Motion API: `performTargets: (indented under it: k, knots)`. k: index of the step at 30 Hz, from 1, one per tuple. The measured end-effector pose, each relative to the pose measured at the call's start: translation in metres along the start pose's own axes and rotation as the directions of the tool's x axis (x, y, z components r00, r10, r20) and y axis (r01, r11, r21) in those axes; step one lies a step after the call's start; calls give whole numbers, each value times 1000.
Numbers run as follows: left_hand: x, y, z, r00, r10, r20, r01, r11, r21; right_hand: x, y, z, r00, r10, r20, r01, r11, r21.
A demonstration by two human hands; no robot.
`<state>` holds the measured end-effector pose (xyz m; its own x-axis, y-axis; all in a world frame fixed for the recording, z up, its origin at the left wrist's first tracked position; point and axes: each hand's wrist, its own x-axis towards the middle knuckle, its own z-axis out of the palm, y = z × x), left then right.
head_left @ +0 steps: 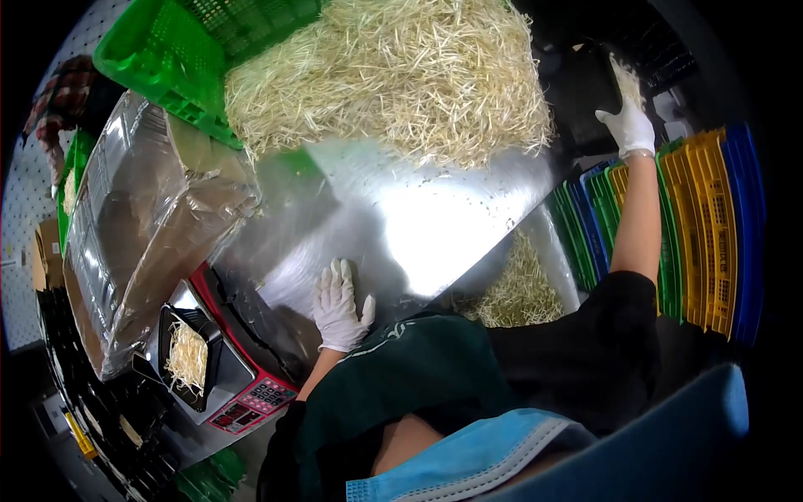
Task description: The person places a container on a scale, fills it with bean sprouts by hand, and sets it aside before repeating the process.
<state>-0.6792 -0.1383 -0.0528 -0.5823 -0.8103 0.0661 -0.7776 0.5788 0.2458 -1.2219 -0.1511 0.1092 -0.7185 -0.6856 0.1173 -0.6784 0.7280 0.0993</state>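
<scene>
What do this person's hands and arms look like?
The left hand and right hand each wear a thin white glove that ends at the wrist. Black fabric sleeves stop well short of the gloves, so the forearms between are bare.

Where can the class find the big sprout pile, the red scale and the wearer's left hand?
Big sprout pile (pixel 393 79): head view, the middle of its pale strands.
Red scale (pixel 269 391): head view, on its keypad.
Left hand (pixel 339 316): head view, on the back of its white glove.

A big pile of pale sprouts (pixel 393 75) sits far on the shiny surface (pixel 335 226). The left hand (pixel 340 311) spreads out near; the right hand (pixel 630 125) is far right.
</scene>
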Motion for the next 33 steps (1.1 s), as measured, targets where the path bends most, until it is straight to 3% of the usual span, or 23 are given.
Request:
performTargets:
  k: [3, 4, 6, 7, 9, 10, 12, 13, 14, 18, 22, 24, 25, 28, 29, 30, 31, 32, 33]
  knots:
    - [2, 1, -1, 1000, -10, 3, 10, 1000, 11, -26, -5, 9, 987, 159, -9, -159, 984, -77]
    - [2, 1, -2, 1000, -11, 3, 11, 1000, 8, -41, -2, 24, 893, -35, -448, -47, 984, -170]
    - [2, 1, -2, 1000, -7, 10, 7, 1000, 5, -59, 2, 17, 952, 180, -247, -230, 954, -190]
    - [2, 1, -2, 1000, -10, 12, 9, 1000, 9, -67, -3, 6, 952, 187, -243, -237, 952, -193]
    - [2, 1, 0, 1000, -4, 19, 4, 1000, 6, -77, -8, -10, 864, 489, 115, -482, 872, -89]
    - [1, 0, 1, 1000, -2, 6, 2, 1000, 6, -77, -4, -8, 861, 495, 115, -487, 869, -93]
    - [1, 0, 2, 1000, 1, -6, -1, 1000, 7, -71, 4, 2, 904, 426, 23, -426, 905, 0]
    - [2, 0, 2, 1000, 5, -14, -5, 1000, 13, -64, 10, 9, 950, 297, -98, -291, 954, 74]
    - [1, 1, 2, 1000, 8, -22, -7, 1000, 21, -54, 7, 1, 963, 269, -28, -264, 958, 111]
    - [1, 1, 1, 1000, -7, -23, 7, 1000, 20, 5, 10, 10, 997, 36, -74, -33, 999, 42]
    - [2, 1, 0, 1000, -25, -2, 25, 1000, 11, 28, -14, -3, 999, -14, 43, 15, 999, -36]
    - [2, 0, -1, 999, -41, -17, 41, 999, -7, 27, -21, -15, 999, -17, 41, 20, 997, -72]
    - [3, 1, -2, 999, -47, -2, 47, 999, -9, 25, -29, -25, 992, -90, -87, 85, 994, -62]
    - [2, 2, -1, 998, -64, -4, 64, 998, -8, 43, -76, -50, 899, -283, -334, 294, 956, -16]
    - [2, 2, -1, 998, -54, -18, 54, 999, -1, 52, -99, -49, 671, -516, -533, 611, 791, 3]
    - [3, 2, -2, 997, -69, -28, 69, 998, 1, 57, -145, -58, 773, -401, -492, 569, 781, 257]
    - [3, 2, -3, 997, -71, -8, 71, 997, -16, 71, -176, -61, 781, -453, -431, 602, 730, 323]
    - [4, 2, -5, 997, -75, 12, 75, 997, -32, 83, -206, -64, 721, -503, -476, 677, 658, 330]
    - [5, 3, -7, 997, -74, 8, 75, 997, -23, 83, -242, -91, 861, -452, -232, 508, 757, 412]
